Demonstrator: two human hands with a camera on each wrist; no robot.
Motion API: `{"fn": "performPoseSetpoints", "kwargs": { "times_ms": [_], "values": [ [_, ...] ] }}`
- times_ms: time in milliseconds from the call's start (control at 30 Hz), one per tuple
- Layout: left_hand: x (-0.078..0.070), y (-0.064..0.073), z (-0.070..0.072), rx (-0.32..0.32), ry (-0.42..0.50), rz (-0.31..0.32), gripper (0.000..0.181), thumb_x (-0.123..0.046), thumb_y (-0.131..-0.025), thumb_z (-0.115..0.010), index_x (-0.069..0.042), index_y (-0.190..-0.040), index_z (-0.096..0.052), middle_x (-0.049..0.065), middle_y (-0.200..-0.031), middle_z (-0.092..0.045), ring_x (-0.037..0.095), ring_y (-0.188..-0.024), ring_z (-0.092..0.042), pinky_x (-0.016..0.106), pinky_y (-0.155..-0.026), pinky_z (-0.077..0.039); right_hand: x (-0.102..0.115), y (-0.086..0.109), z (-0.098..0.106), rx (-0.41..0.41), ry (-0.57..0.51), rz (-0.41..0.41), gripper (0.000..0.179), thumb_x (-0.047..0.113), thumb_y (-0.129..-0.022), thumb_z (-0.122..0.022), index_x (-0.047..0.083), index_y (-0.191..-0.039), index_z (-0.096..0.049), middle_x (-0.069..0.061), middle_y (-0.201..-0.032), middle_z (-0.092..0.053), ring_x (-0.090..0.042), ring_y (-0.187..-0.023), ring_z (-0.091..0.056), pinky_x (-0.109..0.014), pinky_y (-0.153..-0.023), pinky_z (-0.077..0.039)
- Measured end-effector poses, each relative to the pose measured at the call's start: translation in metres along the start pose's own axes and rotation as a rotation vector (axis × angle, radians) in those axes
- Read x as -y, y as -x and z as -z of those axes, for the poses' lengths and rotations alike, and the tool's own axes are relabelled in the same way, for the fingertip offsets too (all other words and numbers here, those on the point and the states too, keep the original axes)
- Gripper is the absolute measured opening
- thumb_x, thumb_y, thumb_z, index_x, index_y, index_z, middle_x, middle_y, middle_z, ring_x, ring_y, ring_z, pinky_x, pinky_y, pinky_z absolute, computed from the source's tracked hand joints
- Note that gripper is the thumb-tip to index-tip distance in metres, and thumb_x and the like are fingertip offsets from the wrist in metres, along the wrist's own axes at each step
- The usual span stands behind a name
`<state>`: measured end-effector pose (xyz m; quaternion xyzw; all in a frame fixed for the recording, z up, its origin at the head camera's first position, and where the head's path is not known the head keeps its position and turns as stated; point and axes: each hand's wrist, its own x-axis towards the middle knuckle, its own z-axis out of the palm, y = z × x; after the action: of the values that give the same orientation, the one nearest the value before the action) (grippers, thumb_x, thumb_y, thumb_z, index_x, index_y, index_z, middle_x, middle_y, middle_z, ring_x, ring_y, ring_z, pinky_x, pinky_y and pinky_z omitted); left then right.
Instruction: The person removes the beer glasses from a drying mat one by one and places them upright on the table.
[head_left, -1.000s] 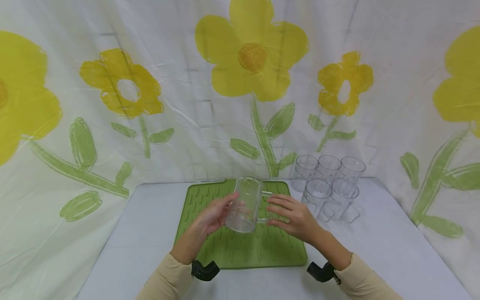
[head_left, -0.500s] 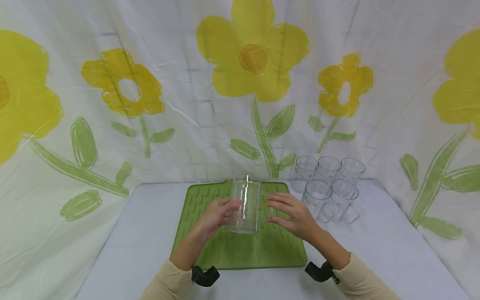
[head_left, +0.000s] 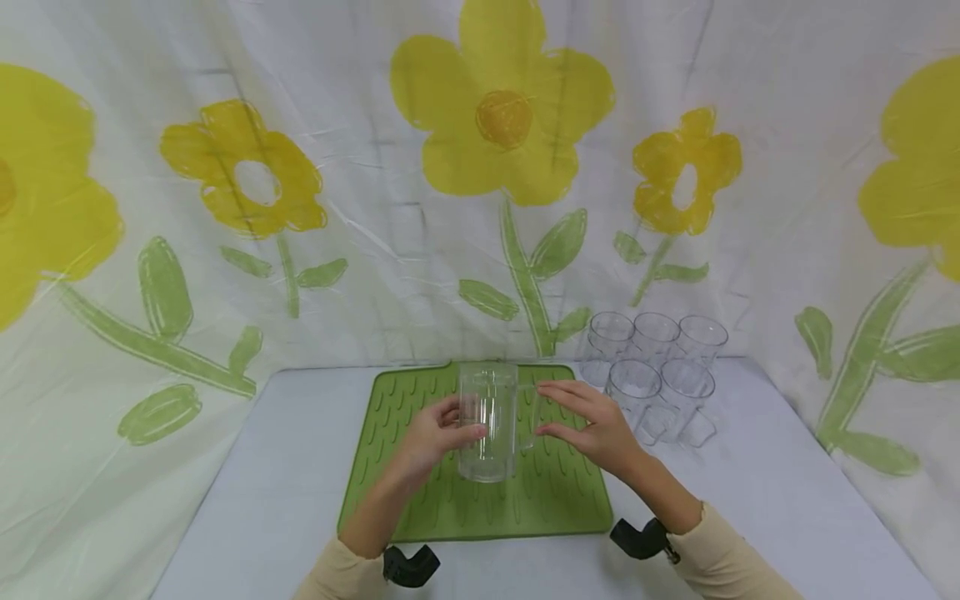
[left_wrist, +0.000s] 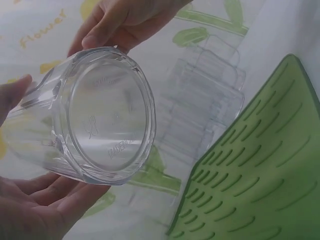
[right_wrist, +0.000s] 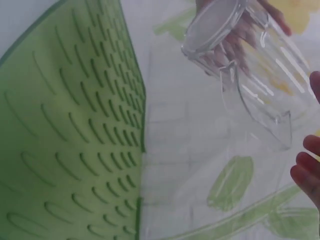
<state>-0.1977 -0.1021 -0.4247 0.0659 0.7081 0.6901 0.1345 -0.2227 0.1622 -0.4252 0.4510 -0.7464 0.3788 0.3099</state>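
A clear mug point(head_left: 489, 408) is held over the green ribbed drying mat point(head_left: 487, 517). My left hand point(head_left: 431, 437) grips its body, thumb across the near side and fingers round the back. In the left wrist view the round base of the mug point(left_wrist: 112, 117) faces the camera, with moulded marks showing through. My right hand point(head_left: 592, 421) is beside the handle point(head_left: 528, 421), thumb and fingers spread apart around it. The right wrist view shows its fingertips point(right_wrist: 307, 172) a little off the handle, and nothing pinched between them.
Several clear mugs point(head_left: 633, 379) stand upright in two rows at the back right of the white table point(head_left: 757, 500), beside the mat. Behind the table hangs a white curtain point(head_left: 360, 250) printed with yellow flowers.
The mug has gone from tilted to nearly straight in my left hand and come slightly lower. My left thumb has slid down its side. The right hand has stayed by the handle.
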Motion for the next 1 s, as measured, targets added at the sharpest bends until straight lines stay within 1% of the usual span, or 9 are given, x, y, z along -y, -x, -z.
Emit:
{"fn": "performPoseSetpoints", "kwargs": {
  "times_ms": [100,233,367,500,567,767,800,867,1000],
  "values": [
    [0.001,0.002,-0.003,-0.012,-0.012,-0.029,0.068,-0.018,-0.084,-0.077,-0.001,-0.141,-0.045,0.023,-0.134,-0.057,0.029,-0.119,-0.060,0.034,-0.098,-0.054,0.000,0.001,0.001,-0.001,-0.006,-0.035,0.051,0.027,-0.080,-0.077,0.001,-0.122,-0.066,-0.017,-0.113,-0.070,-0.029,-0.103,-0.067,-0.011,-0.099,-0.047],
    [0.002,0.005,-0.006,-0.015,-0.041,-0.068,0.063,-0.013,-0.084,-0.075,-0.001,-0.140,-0.047,0.025,-0.135,-0.056,0.030,-0.118,-0.061,0.032,-0.093,-0.057,-0.001,0.002,0.002,-0.007,0.000,-0.069,0.060,0.014,-0.070,-0.084,0.002,-0.126,-0.064,-0.018,-0.115,-0.070,-0.029,-0.104,-0.067,-0.009,-0.100,-0.045],
    [0.004,0.008,-0.007,-0.027,-0.087,-0.108,0.063,-0.012,-0.082,-0.077,-0.002,-0.138,-0.050,0.021,-0.132,-0.059,0.033,-0.118,-0.060,0.032,-0.090,-0.057,-0.001,0.004,0.003,0.005,-0.019,-0.123,0.066,0.002,-0.064,-0.085,0.003,-0.127,-0.064,-0.019,-0.116,-0.069,-0.024,-0.104,-0.068,-0.014,-0.094,-0.051],
    [0.006,0.012,-0.008,-0.013,-0.094,-0.142,0.067,-0.013,-0.080,-0.079,-0.001,-0.138,-0.048,0.018,-0.133,-0.059,0.039,-0.120,-0.057,0.034,-0.093,-0.057,-0.001,0.006,0.004,0.037,-0.084,-0.189,0.065,-0.002,-0.066,-0.083,0.001,-0.127,-0.062,-0.021,-0.117,-0.068,-0.017,-0.107,-0.067,-0.031,-0.085,-0.059],
    [0.007,0.014,-0.008,-0.002,-0.087,-0.152,0.068,-0.012,-0.080,-0.079,-0.002,-0.139,-0.047,0.018,-0.134,-0.059,0.040,-0.121,-0.057,0.034,-0.094,-0.056,-0.001,0.007,0.004,0.058,-0.133,-0.221,0.064,-0.002,-0.069,-0.082,-0.002,-0.129,-0.060,-0.021,-0.119,-0.068,-0.015,-0.111,-0.066,-0.034,-0.085,-0.060],
    [0.009,0.018,-0.008,0.040,-0.056,-0.211,0.074,-0.007,-0.078,-0.080,-0.001,-0.142,-0.043,0.022,-0.136,-0.056,0.043,-0.125,-0.053,0.027,-0.096,-0.055,-0.001,0.009,0.005,0.113,-0.356,-0.301,0.061,-0.002,-0.077,-0.076,-0.012,-0.132,-0.052,-0.017,-0.129,-0.064,-0.005,-0.119,-0.060,-0.020,-0.095,-0.054],
    [0.010,0.019,-0.008,0.049,-0.052,-0.225,0.075,-0.007,-0.077,-0.080,0.000,-0.142,-0.043,0.023,-0.136,-0.055,0.044,-0.126,-0.051,0.027,-0.097,-0.054,-0.001,0.009,0.005,0.121,-0.381,-0.312,0.061,-0.003,-0.078,-0.075,-0.013,-0.133,-0.051,-0.018,-0.129,-0.063,-0.002,-0.119,-0.059,-0.021,-0.096,-0.054],
    [0.012,0.019,-0.008,0.067,-0.043,-0.256,0.077,-0.005,-0.076,-0.081,0.002,-0.142,-0.042,0.026,-0.135,-0.054,0.045,-0.127,-0.050,0.026,-0.098,-0.053,0.000,0.009,0.006,0.137,-0.419,-0.337,0.060,-0.003,-0.079,-0.074,-0.013,-0.133,-0.050,-0.022,-0.130,-0.061,0.003,-0.119,-0.057,-0.021,-0.097,-0.053],
    [0.017,0.020,-0.008,0.097,-0.022,-0.308,0.080,-0.003,-0.074,-0.081,0.005,-0.142,-0.039,0.032,-0.137,-0.050,0.048,-0.128,-0.048,0.026,-0.100,-0.052,0.002,0.009,0.006,0.165,-0.431,-0.357,0.060,-0.001,-0.080,-0.074,-0.008,-0.135,-0.051,-0.033,-0.125,-0.059,-0.001,-0.118,-0.059,-0.021,-0.096,-0.054]
  ]
}}
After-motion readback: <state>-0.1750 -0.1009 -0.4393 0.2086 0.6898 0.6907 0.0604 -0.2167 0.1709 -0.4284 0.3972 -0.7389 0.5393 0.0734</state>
